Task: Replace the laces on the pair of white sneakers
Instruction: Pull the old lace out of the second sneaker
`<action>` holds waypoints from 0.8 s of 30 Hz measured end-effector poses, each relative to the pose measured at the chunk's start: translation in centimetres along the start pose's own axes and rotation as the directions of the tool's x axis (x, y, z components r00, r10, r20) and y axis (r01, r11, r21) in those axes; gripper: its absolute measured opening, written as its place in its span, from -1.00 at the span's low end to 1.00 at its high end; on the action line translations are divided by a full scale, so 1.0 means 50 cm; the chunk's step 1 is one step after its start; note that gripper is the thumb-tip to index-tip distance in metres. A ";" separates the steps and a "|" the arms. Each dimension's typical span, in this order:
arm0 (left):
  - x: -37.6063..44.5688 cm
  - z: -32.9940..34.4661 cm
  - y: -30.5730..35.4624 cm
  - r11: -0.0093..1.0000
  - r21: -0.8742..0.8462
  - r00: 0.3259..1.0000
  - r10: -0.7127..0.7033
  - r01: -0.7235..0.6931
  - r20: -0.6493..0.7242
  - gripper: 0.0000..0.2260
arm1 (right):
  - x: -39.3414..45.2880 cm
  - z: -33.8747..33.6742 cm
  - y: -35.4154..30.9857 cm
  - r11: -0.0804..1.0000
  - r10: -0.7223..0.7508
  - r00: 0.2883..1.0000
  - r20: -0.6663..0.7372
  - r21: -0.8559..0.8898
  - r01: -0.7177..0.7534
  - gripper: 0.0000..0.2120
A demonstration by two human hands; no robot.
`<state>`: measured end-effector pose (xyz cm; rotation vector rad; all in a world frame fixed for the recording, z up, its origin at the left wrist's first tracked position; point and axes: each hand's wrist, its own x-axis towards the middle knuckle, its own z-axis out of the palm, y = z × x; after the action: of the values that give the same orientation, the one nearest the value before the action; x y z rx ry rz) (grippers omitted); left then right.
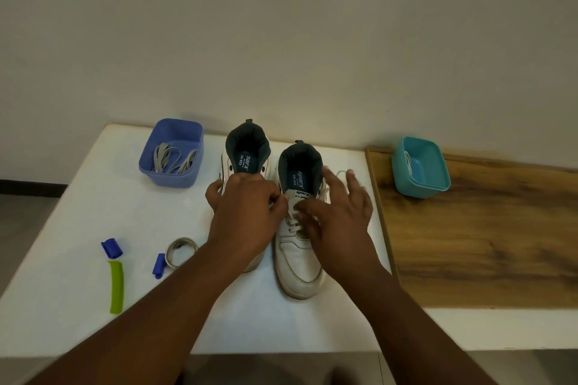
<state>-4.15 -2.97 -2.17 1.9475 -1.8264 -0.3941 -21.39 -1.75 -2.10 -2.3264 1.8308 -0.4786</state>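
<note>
Nearest, a green strip (pixel 116 287), two blue clips (pixel 111 248) and a tape roll (pixel 181 251) lie on the white table (pixel 93 306). Beyond, the left hand (pixel 244 219) curls over the left sneaker (pixel 247 153), pinching at the lace (pixel 294 216) of the right sneaker (pixel 297 259); the right hand (pixel 341 216) hovers there, fingers spread. Farther back sit a blue tub (pixel 150 162) of grey laces (pixel 172 161) and a teal tub (pixel 420 166).

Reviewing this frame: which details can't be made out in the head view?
- Left sneaker: lacing area hidden behind the left hand.
- Left hand's fingertips: curled at the laces, the grip unclear.
- Right hand: motion-blurred over the right sneaker, contact unclear.
- Teal bin: contents mostly hidden by its wall.
- Insole print: too small.
</note>
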 end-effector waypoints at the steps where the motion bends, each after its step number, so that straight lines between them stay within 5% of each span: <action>1: 0.000 0.000 0.001 1.000 0.002 1.000 0.000 0.000 0.005 -0.74 | -0.001 0.001 0.004 1.000 0.013 1.000 -0.009 0.011 -0.013 -0.91; 6: -0.002 0.001 0.006 1.000 -0.004 1.000 0.002 -0.002 0.007 -0.74 | 0.004 -0.044 0.033 0.979 0.193 0.956 -0.222 0.102 -0.174 -0.89; 9: -0.002 0.000 0.006 1.000 -0.019 1.000 -0.008 0.009 0.009 -0.73 | 0.012 -0.072 0.051 0.866 0.381 0.865 -0.325 0.452 -0.211 -0.90; 13: -0.004 -0.005 0.007 1.000 -0.023 1.000 -0.006 0.006 0.000 -0.74 | 0.022 -0.100 0.033 0.554 0.589 0.788 -0.182 0.800 -0.229 -0.86; 19: -0.003 -0.008 0.006 0.999 0.050 1.000 -0.015 0.016 -0.027 -0.75 | 0.023 -0.128 0.018 0.309 0.441 0.897 0.022 0.935 -0.174 -0.70; 21: -0.004 -0.007 0.002 0.998 0.062 0.999 -0.014 0.017 -0.050 -0.75 | 0.024 -0.147 0.024 0.339 0.295 0.934 0.204 0.891 -0.301 -0.67; 24: -0.005 -0.005 0.004 0.998 0.064 0.998 0.003 0.001 -0.057 -0.77 | 0.008 -0.160 0.052 0.712 0.103 0.829 0.550 0.541 -0.447 -0.68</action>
<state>-4.22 -2.69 -1.87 1.9794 -1.8250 -0.2794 -26.36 -2.11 4.72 -1.4719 1.4204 -0.3610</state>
